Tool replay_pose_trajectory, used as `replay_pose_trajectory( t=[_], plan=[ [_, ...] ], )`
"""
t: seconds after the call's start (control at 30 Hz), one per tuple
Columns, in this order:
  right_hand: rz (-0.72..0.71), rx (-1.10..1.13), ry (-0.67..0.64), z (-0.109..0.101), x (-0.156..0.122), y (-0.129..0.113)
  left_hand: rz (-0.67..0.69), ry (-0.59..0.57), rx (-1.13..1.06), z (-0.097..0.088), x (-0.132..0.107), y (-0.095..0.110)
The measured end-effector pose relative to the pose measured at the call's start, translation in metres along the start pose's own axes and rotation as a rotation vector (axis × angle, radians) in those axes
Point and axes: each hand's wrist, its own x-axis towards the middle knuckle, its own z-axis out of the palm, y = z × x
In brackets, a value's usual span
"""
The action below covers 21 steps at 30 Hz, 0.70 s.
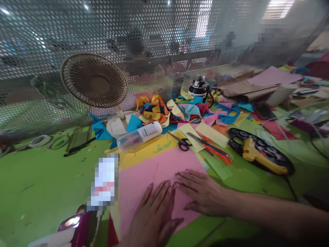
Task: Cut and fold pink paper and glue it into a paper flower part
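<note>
A pink paper sheet (pixel 144 178) lies on the green table in front of me. My left hand (pixel 154 216) rests flat on its near part, fingers stretched out and pointing away. My right hand (pixel 203 192) also lies flat on the sheet, fingers spread and pointing left, its fingertips almost touching those of the left hand. Neither hand holds anything. A yellow sheet (pixel 144 151) shows under the pink one's far edge.
Black scissors (pixel 183 142) and red-handled scissors (pixel 213 149) lie just beyond the sheet. A yellow glue gun (pixel 262 159) rests on a black tray. A clear bottle (pixel 138 135), a small fan (pixel 95 80), folded coloured papers (pixel 185 109) and a mesh screen (pixel 154 31) stand behind.
</note>
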Motion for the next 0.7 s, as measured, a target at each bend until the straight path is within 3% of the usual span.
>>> replay_pose_trajectory(
  t=[0.43, 0.7],
  plan=[
    [0.009, 0.008, 0.014, 0.0042, -0.0001, -0.0009, -0.01, 0.075, -0.047, 0.0009, 0.0, -0.0011],
    [0.008, 0.009, -0.013, 0.0025, -0.0006, -0.0002, 0.001, 0.04, 0.01, 0.0026, -0.0006, -0.0026]
  ],
)
